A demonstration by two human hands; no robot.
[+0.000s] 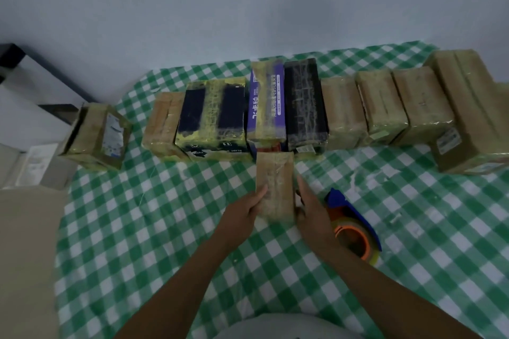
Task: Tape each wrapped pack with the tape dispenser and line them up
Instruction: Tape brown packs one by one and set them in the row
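Both hands, left hand [249, 210] at nine o'clock and right hand [308, 208] at three, clasp the brown wrapped pack [275, 187] between flat fingers, tape dispenser [351, 226] just beside at four o'clock.

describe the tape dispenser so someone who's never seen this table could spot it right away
Start at the green and white checked cloth and the long row of taped packs across its far side. Nearer the person, both hands hold a small brown pack; the tape dispenser lies on the cloth beside the right hand. It is the only blue and orange thing, with a round tape roll rather than a box shape.
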